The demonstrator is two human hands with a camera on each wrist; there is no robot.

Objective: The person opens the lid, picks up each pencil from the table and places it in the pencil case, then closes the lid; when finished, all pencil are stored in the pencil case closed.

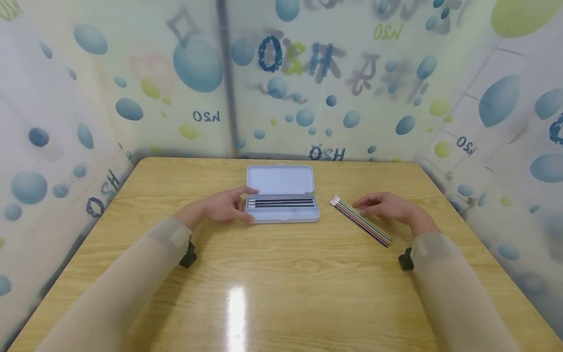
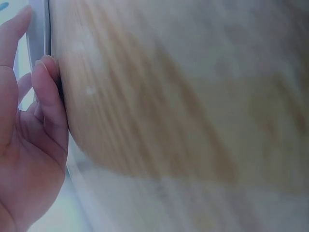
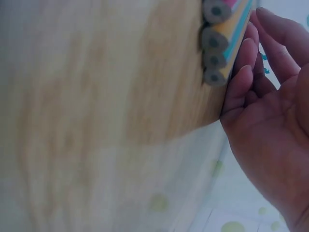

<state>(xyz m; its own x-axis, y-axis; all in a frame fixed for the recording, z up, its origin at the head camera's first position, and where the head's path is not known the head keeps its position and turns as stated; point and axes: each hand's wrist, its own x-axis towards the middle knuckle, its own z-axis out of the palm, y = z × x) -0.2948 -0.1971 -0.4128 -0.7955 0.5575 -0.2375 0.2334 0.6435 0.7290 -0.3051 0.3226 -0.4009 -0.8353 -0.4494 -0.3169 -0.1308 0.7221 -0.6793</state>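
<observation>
A white pencil case [image 1: 281, 215] lies on the table with its lid [image 1: 280, 179] folded back. Several dark pencils [image 1: 281, 202] lie side by side in its long rear compartment. My left hand [image 1: 224, 205] holds the case's left end between index finger and thumb; the other fingers [image 2: 50, 92] bend beneath, by the tabletop. To the right of the case, a row of several coloured pencils [image 1: 360, 221] rests slantwise on the table, ferrule ends toward the case. Beside them, my right hand [image 1: 387, 206] has loosely bent fingers at their far side, and grips none of them.
The wooden table [image 1: 281, 274] reaches back to a patterned curtain [image 1: 281, 98], which also hangs on both sides. In the case, a low divider [image 1: 296, 213] splits the front compartment. A dark wrist camera [image 1: 188, 254] sits under the left wrist, another [image 1: 405, 259] under the right.
</observation>
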